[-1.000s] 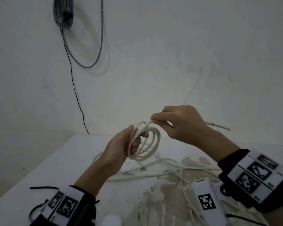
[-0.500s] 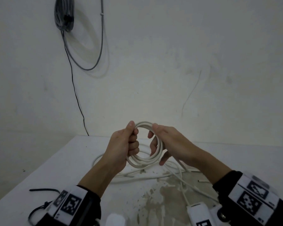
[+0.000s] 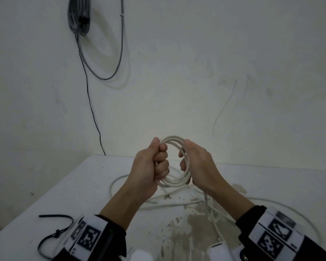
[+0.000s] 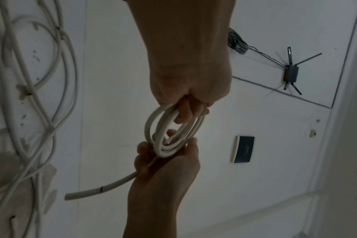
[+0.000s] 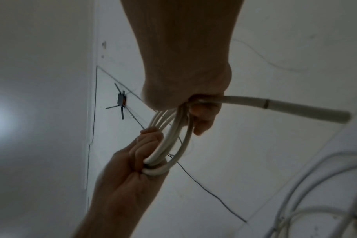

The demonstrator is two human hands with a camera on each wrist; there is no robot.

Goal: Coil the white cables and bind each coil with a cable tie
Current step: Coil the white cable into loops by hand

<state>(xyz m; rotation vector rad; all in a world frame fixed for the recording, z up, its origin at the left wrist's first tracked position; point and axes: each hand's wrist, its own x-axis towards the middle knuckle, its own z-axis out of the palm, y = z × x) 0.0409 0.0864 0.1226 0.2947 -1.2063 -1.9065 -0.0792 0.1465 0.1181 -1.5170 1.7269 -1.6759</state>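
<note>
A white cable coil (image 3: 174,182) of several loops is held upright above the table (image 3: 83,185). My left hand (image 3: 161,159) grips its left side in a fist, thumb on top. The right hand (image 3: 184,159) curls round the coil's right side. In the left wrist view the coil (image 4: 169,136) spans from the left hand (image 4: 190,99) to the right hand (image 4: 167,161), and the free cable end (image 4: 88,193) sticks out past the right palm. The right wrist view shows that end (image 5: 296,107) leaving the right hand (image 5: 200,116). Black cable ties (image 3: 55,236) lie near my left wrist.
Loose white cables (image 3: 177,204) sprawl on the table under the hands, over a worn stained patch (image 3: 196,223). A white device (image 3: 218,251) sits at the near edge. A grey cable bundle (image 3: 79,17) hangs on the wall. The table's left edge runs diagonally.
The right hand left its pinch on the cable above the coil and came down to grip the coil's right side. The loops are now gathered tighter between both hands.
</note>
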